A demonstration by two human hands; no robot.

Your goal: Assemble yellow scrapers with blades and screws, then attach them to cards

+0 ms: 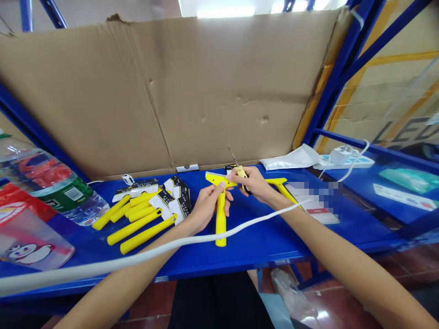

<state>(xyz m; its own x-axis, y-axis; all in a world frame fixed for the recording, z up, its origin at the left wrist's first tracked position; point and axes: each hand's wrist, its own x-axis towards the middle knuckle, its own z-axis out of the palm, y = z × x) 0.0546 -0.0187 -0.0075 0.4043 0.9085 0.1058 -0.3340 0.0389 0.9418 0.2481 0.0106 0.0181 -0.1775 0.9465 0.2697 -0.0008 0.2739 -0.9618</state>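
Observation:
My left hand is closed around a yellow scraper just below its wide head, with the handle pointing down towards me. In my right hand is a screwdriver with a yellow and black handle, its thin metal shaft slanting up and away from the scraper. The right fingertips are at the right end of the scraper's head; whether they touch it I cannot tell. To the left lie several yellow scraper handles with black and white cards. Another yellow scraper rests beyond my right forearm.
A white cable crosses in front of my arms. On the left are a large water bottle and a plastic cup. Cardboard stands behind the blue shelf. Rightward lie a white pouch and a power strip.

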